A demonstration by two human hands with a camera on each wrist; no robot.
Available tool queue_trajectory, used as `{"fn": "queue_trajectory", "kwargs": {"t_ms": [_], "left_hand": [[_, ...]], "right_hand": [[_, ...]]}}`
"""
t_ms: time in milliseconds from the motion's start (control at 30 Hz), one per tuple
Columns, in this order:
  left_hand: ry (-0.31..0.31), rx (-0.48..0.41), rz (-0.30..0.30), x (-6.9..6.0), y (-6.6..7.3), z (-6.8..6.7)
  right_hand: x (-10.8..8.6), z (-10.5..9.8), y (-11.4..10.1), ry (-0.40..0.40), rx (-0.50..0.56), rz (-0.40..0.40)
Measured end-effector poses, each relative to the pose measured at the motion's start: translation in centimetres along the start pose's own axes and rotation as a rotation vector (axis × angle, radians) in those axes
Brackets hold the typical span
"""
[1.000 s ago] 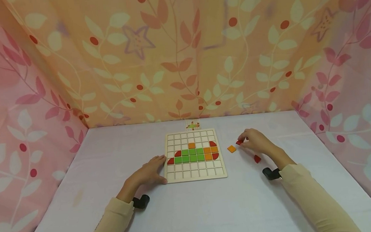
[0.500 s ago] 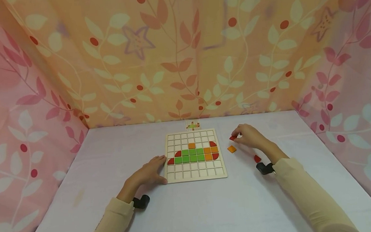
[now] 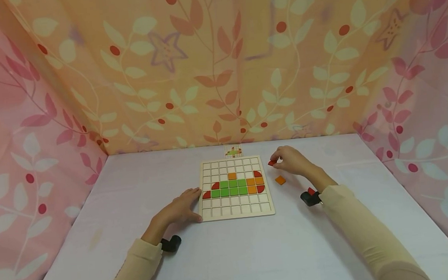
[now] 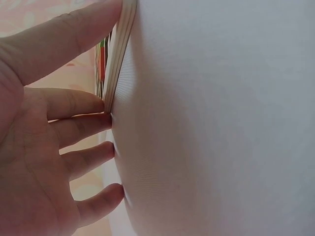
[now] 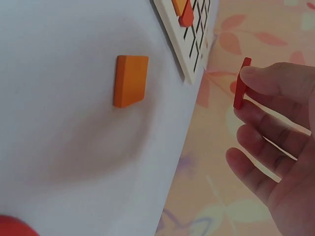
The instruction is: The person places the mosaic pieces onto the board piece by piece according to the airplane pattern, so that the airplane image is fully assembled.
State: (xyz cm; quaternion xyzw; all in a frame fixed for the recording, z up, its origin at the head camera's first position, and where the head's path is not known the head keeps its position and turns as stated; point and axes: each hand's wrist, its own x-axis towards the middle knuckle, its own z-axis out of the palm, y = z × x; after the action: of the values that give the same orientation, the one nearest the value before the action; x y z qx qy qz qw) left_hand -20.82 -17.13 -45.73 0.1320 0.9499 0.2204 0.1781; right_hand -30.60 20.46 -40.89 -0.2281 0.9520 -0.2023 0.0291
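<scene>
A red quarter-circle tile [image 3: 272, 163] is pinched between the thumb and fingertips of my right hand [image 3: 293, 160]. In the right wrist view that red tile [image 5: 241, 83] stands edge-on, raised off the table. To its left lies the wooden grid board [image 3: 236, 210], filled partly with green, orange and red tiles across the middle rows. My left hand [image 3: 179, 207] rests at the board's left side, fingers spread, the thumb at the near corner. The left wrist view has its fingertips on the cloth and against the board's edge [image 4: 119, 54].
An orange square tile [image 3: 280, 180] lies right of the board. Another red tile [image 3: 311, 190] is partly hidden behind the black right wrist camera [image 3: 310, 198]. A small pattern card [image 3: 233, 151] lies beyond the board. Patterned curtains [image 3: 211, 71] close off the back and sides.
My right hand has carried the red tile leftward and away from me, towards the board's far right corner. The left hand and the board stay where they were.
</scene>
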Motion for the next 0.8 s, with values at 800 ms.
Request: {"fn": "queue_trajectory", "kwargs": {"t_ms": [800], "left_hand": [[-0.009,0.005,0.009,-0.3,0.4,-0.3]], "right_hand": [[3.1,1.3,-2.6,-0.046,-0.025,-0.1]]}}
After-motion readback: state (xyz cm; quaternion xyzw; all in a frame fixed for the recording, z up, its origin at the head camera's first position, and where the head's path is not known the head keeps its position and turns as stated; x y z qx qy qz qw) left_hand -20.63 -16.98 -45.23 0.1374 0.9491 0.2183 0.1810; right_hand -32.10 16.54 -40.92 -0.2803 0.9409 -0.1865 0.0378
